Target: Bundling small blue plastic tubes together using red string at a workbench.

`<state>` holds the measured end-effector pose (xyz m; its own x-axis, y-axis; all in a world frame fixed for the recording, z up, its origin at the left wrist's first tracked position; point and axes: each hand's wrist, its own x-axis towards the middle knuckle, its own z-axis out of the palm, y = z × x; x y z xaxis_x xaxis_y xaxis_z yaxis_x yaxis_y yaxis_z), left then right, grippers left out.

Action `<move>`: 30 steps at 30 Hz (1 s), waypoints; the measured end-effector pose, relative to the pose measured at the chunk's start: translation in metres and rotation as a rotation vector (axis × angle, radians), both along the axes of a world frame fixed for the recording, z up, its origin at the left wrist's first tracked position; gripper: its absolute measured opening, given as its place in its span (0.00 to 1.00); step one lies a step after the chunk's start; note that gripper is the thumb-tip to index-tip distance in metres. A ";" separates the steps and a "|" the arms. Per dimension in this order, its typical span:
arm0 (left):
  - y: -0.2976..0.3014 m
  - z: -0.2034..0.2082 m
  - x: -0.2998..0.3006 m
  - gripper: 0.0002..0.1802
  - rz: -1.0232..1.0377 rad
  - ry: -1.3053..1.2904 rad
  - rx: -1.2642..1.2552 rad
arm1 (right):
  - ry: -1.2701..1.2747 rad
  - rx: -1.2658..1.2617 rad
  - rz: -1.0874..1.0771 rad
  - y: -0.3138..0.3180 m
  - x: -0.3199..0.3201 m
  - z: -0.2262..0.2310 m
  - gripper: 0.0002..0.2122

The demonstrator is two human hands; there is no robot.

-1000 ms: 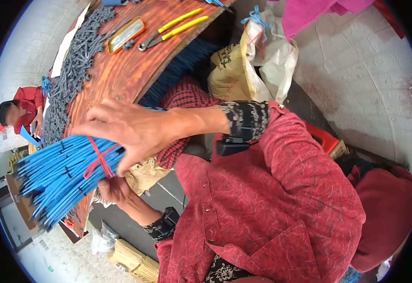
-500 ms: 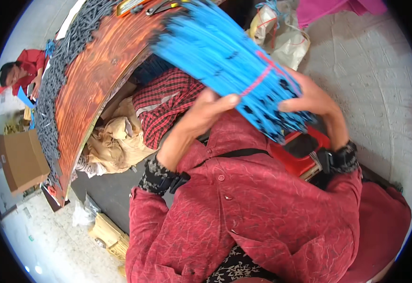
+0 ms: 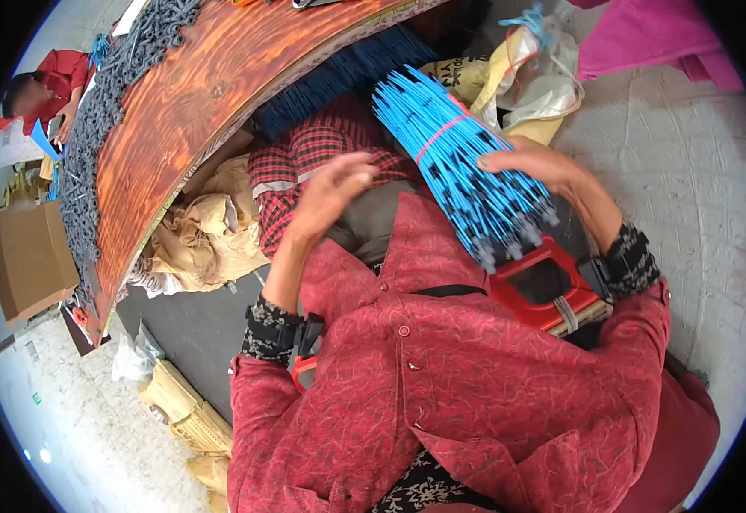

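Observation:
A thick bundle of blue wires with black end pieces slants down toward my lap. A pink band runs round its upper part. My right hand grips the bundle from its right side, the thumb lying over the wires; the fingers behind are hidden. My left hand is in the air to the left of the bundle, empty and apart from it, with its fingers partly spread. More blue wires lie in shadow below the tabletop, beyond a red-and-black checked cloth.
A curved wooden tabletop bears a heap of dark grey cords. Below it lies crumpled tan cloth. White sacks stand at far right, near magenta cloth. A red plastic frame is beside me. A person sits at far left.
The bundle has come down and nearer, away from the tabletop edge. My left hand has let go of it and moved left; my right hand keeps its hold.

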<state>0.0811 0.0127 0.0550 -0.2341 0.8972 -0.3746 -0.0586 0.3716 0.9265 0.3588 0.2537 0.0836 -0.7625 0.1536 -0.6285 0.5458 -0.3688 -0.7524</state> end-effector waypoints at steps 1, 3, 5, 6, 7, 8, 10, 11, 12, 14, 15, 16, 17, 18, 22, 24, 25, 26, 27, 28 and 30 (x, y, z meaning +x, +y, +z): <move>-0.012 -0.012 -0.017 0.20 0.126 0.182 0.047 | 0.001 0.009 0.031 0.004 -0.019 0.003 0.28; -0.033 -0.031 -0.049 0.20 0.264 0.607 0.050 | -0.026 0.092 0.111 0.023 -0.047 -0.016 0.27; -0.045 -0.027 -0.066 0.21 0.205 1.061 0.039 | -0.053 0.126 0.150 0.036 -0.076 -0.029 0.27; -0.061 -0.041 -0.076 0.22 0.208 1.182 0.028 | -0.082 0.103 0.178 0.042 -0.094 -0.032 0.27; -0.078 -0.059 -0.085 0.22 0.218 1.181 0.015 | -0.091 0.202 0.180 0.052 -0.113 -0.059 0.27; -0.104 -0.082 -0.091 0.22 0.229 1.227 -0.059 | -0.109 0.207 0.263 0.054 -0.139 -0.049 0.28; -0.114 -0.092 -0.093 0.23 0.225 1.265 -0.121 | -0.106 0.224 0.251 0.068 -0.174 -0.075 0.33; -0.111 -0.094 -0.088 0.23 0.247 1.275 -0.098 | -0.176 0.412 0.229 0.073 -0.192 -0.090 0.38; -0.112 -0.095 -0.085 0.24 0.271 1.289 -0.085 | -0.170 0.383 0.312 0.078 -0.214 -0.092 0.44; -0.111 -0.095 -0.081 0.23 0.296 1.299 -0.113 | -0.204 0.453 0.287 0.083 -0.250 -0.108 0.47; -0.109 -0.094 -0.082 0.23 0.325 1.301 -0.126 | -0.204 0.449 0.294 0.087 -0.271 -0.128 0.47; -0.102 -0.094 -0.084 0.23 0.353 1.303 -0.130 | -0.135 0.552 0.271 0.094 -0.292 -0.155 0.46; -0.097 -0.093 -0.084 0.22 0.362 1.308 -0.142 | -0.069 0.651 0.251 0.093 -0.305 -0.180 0.46; -0.099 -0.094 -0.084 0.22 0.371 1.307 -0.158 | 0.288 0.760 0.105 0.079 -0.316 -0.195 0.36; -0.087 -0.091 -0.089 0.20 0.411 1.266 -0.165 | 0.089 0.948 0.244 0.086 -0.320 -0.263 0.33; -0.081 -0.091 -0.091 0.20 0.426 1.204 -0.194 | -0.037 1.003 0.334 0.094 -0.319 -0.296 0.32; -0.079 -0.092 -0.093 0.17 0.442 1.201 -0.189 | -0.078 1.031 0.375 0.091 -0.318 -0.310 0.31; -0.076 -0.092 -0.095 0.17 0.438 1.200 -0.191 | -0.123 1.049 0.402 0.089 -0.316 -0.324 0.30; -0.072 -0.094 -0.095 0.17 0.443 1.184 -0.206 | -0.170 1.063 0.434 0.087 -0.316 -0.338 0.30; -0.069 -0.091 -0.095 0.17 0.445 1.179 -0.226 | -0.195 1.074 0.459 0.081 -0.319 -0.346 0.29; -0.066 -0.089 -0.094 0.17 0.424 1.129 -0.277 | -0.253 1.097 0.502 0.074 -0.322 -0.365 0.28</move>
<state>-0.0131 -0.0528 -0.0343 -0.8020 0.5942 0.0612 0.5585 0.7097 0.4294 0.0367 0.3274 -0.2812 -0.7651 0.4183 -0.4895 0.6199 0.6841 -0.3843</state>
